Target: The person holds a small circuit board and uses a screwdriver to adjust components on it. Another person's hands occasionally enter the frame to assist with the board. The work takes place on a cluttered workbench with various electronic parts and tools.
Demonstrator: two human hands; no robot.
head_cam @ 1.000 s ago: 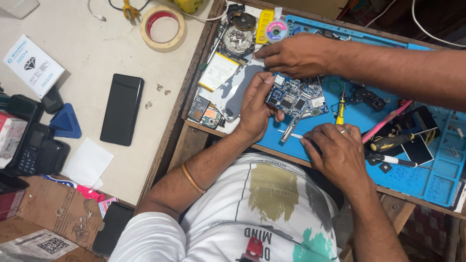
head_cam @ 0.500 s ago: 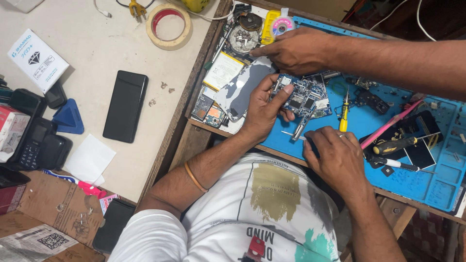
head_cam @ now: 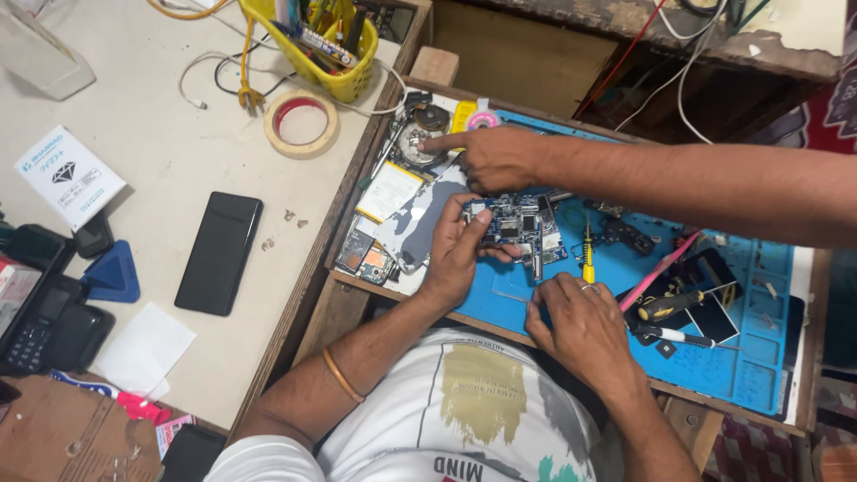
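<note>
On the blue mat (head_cam: 714, 357), near centre, the left hand (head_cam: 455, 254) is curling its fingers round a circuit board (head_cam: 518, 223), pinching its left edge. Right hand (head_cam: 580, 326) is resting knuckles-up w/ fingers bent, just near of the board; can't tell if gripping anything. Another person's hand (head_cam: 495, 159) is pointing left, far side.

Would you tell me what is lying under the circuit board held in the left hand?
The circuit board, in the left hand, sits over the blue work mat. Whatever lies directly beneath it is covered.
</note>
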